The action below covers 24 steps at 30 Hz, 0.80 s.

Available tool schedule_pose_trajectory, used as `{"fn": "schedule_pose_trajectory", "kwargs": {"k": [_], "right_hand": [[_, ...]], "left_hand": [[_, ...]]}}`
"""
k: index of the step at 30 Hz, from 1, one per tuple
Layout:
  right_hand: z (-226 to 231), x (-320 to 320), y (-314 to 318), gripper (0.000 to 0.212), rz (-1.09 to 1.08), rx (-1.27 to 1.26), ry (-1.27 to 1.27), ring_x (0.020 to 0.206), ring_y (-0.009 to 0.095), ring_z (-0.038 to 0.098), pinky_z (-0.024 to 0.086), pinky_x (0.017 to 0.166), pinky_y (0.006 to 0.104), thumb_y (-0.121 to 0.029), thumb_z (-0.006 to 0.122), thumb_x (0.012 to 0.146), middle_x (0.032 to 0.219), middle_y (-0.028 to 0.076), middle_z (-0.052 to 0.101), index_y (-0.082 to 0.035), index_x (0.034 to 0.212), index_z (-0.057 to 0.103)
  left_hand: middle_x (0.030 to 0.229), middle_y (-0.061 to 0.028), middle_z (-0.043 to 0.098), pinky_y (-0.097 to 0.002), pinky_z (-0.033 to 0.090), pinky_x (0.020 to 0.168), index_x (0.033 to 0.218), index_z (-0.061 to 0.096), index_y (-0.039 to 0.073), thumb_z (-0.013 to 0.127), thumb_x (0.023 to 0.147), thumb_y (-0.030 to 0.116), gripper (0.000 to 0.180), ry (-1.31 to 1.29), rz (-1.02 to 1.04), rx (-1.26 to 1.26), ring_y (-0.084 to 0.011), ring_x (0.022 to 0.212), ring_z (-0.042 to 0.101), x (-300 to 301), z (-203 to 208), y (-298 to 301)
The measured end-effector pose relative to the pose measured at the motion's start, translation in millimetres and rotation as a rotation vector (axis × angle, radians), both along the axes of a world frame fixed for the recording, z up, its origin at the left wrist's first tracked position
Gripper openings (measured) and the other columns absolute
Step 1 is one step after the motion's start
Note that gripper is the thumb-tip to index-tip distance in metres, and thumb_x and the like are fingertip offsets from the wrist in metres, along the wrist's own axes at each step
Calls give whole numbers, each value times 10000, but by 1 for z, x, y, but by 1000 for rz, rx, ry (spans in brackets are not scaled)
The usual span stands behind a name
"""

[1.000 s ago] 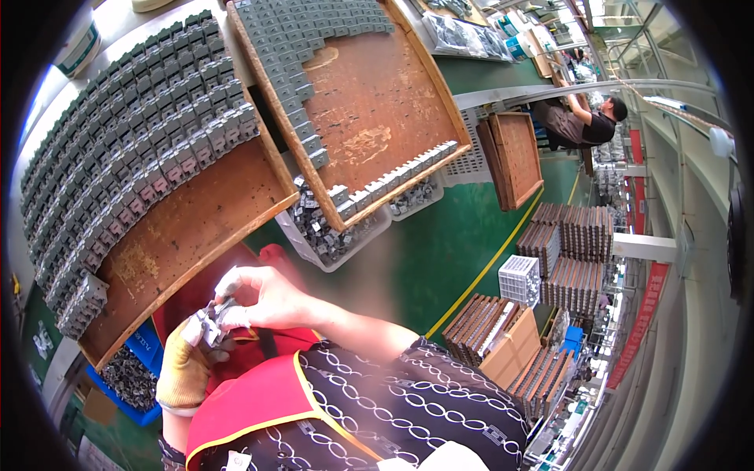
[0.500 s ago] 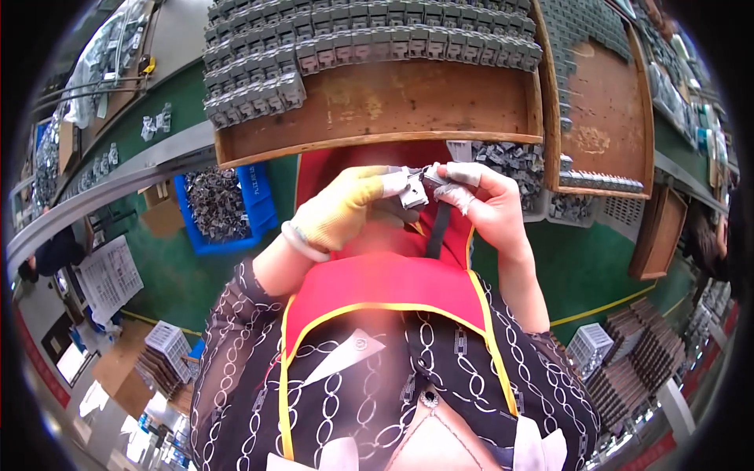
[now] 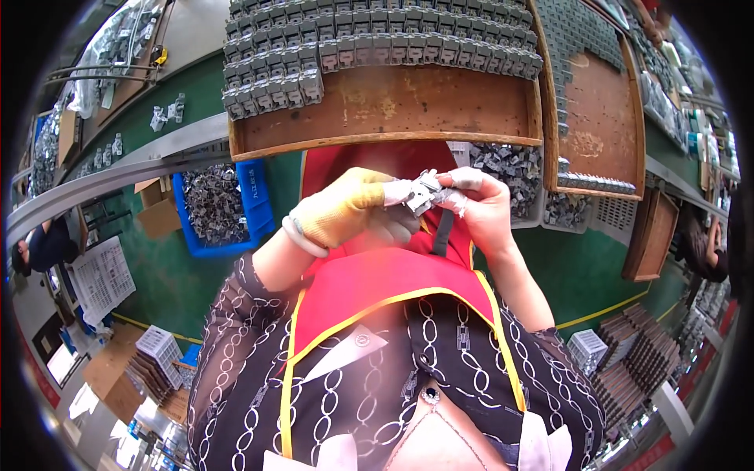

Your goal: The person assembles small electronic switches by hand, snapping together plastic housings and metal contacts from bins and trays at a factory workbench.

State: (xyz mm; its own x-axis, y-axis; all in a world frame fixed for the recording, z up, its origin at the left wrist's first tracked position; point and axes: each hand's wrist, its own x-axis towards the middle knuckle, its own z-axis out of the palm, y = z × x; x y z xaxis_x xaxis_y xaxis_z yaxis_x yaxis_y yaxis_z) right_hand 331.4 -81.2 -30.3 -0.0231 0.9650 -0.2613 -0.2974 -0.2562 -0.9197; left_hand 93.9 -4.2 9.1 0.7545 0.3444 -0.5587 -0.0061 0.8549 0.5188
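My left hand (image 3: 353, 206), in a yellow glove with pale fingertips, is closed on a small grey-white plastic part (image 3: 422, 193) in front of the red apron. From the other side my right hand (image 3: 483, 202), bare but for white wraps on its fingertips, pinches at the same part. Its fingers cover that side, so whether they hold a second small piece is hidden. Beyond both hands lies a wooden tray (image 3: 377, 144) holding rows of similar grey parts (image 3: 393, 49).
A second wooden tray (image 3: 601, 125) with grey parts stands to the right. A blue bin (image 3: 255, 196) of small metal-looking pieces sits at the left. Bins of grey pieces (image 3: 506, 169) stand beneath the trays' near edge at right. Other people (image 3: 47, 243) are at the far sides.
My two hands have come closer together around the part, which has turned and tilted. The right hand has moved slightly left and down. The view has shifted a little.
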Motion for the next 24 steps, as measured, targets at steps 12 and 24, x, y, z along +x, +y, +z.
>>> {"fn": "schedule_pose_trajectory", "kwargs": {"k": [12, 24], "right_hand": [[32, -29, 23, 516, 345, 237, -373, 1072, 148, 628, 506, 947, 300, -20, 789, 817, 1152, 56, 663, -7, 1309, 632], [27, -100, 95, 404, 13, 212, -245, 993, 137, 660, 549, 878, 270, 40, 694, 850, 1117, 35, 672, -19, 1243, 621]], "left_hand": [[961, -66, 716, -258, 521, 733, 1151, 686, -31, 681, 951, 307, 393, 86, -48, 320, -123, 820, 661, -35, 13, -3], [1071, -89, 713, -267, 525, 844, 1213, 675, -29, 707, 957, 198, 344, 561, 623, 962, -107, 941, 646, -90, 21, 33]]}}
